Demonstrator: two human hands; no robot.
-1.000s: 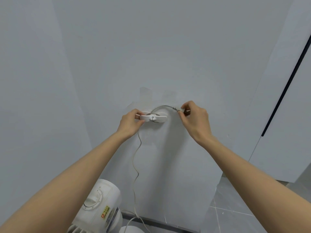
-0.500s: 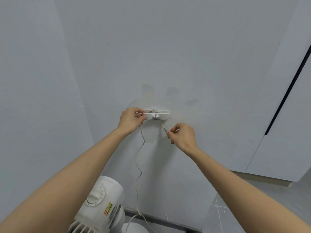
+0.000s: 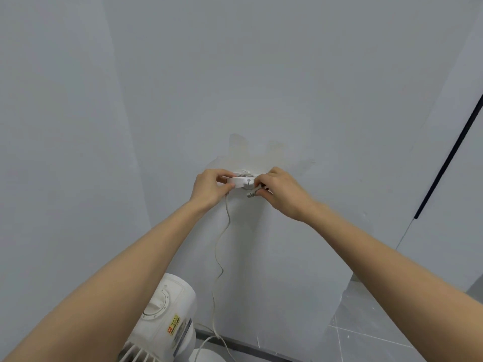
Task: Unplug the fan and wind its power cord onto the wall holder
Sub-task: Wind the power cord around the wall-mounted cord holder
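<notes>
A small white wall holder [image 3: 243, 181] is fixed to the grey wall at chest height. My left hand [image 3: 211, 188] pinches its left end, where the pale power cord [image 3: 222, 244] leaves and hangs down in loose waves to the floor. My right hand [image 3: 281, 192] sits at the holder's right end, fingers closed on the cord's free end; a short grey tip [image 3: 251, 194] pokes out below the fingers. The white fan [image 3: 164, 322] stands at the bottom left, its back with a round dial facing me.
The grey wall fills most of the view. A white panel with a dark vertical strip [image 3: 449, 158] stands at the right. Grey floor tiles [image 3: 366, 330] show at the bottom right, and a dark skirting strip runs along the wall's foot.
My right hand has come up from below the holder to its right end, carrying the cord's end with it. My left hand has stayed on the holder's left end.
</notes>
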